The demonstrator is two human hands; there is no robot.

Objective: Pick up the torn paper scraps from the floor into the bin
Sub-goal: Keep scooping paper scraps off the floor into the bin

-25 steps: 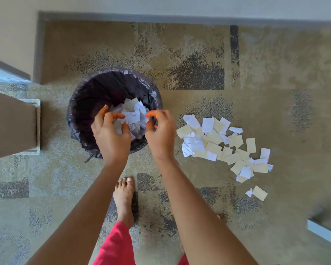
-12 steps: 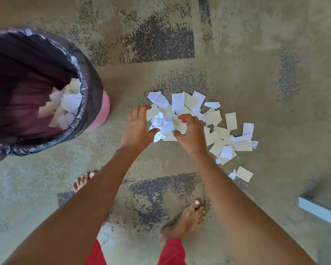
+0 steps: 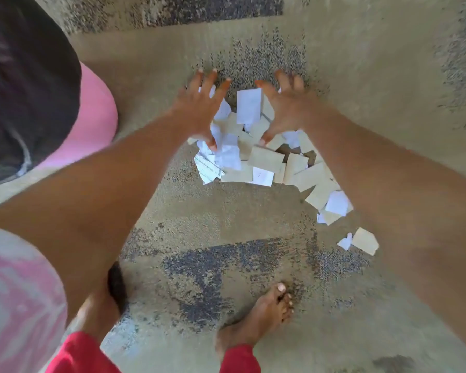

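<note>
Right foot (image 3: 256, 321): bare, toenails painted a pale shade. At its ankle, a red trouser cuff (image 3: 240, 359). Left of the right foot: a second red trouser leg (image 3: 84, 356) and the bare left foot (image 3: 97, 316), mostly hidden under a forearm. Further left: a pink-and-white mottled garment (image 3: 19, 300), blurred. Left hand (image 3: 199, 109), right hand (image 3: 288, 109) and both forearms bare; fingernails pale-tipped.

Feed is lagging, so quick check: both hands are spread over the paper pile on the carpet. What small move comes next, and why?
Probably draw both hands together to gather a bunch. The left hand and right hand are open, fingers splayed at the far edge of the paper scraps, thumbs on the pile, gripping nothing yet. The bin stands to the left.
</note>
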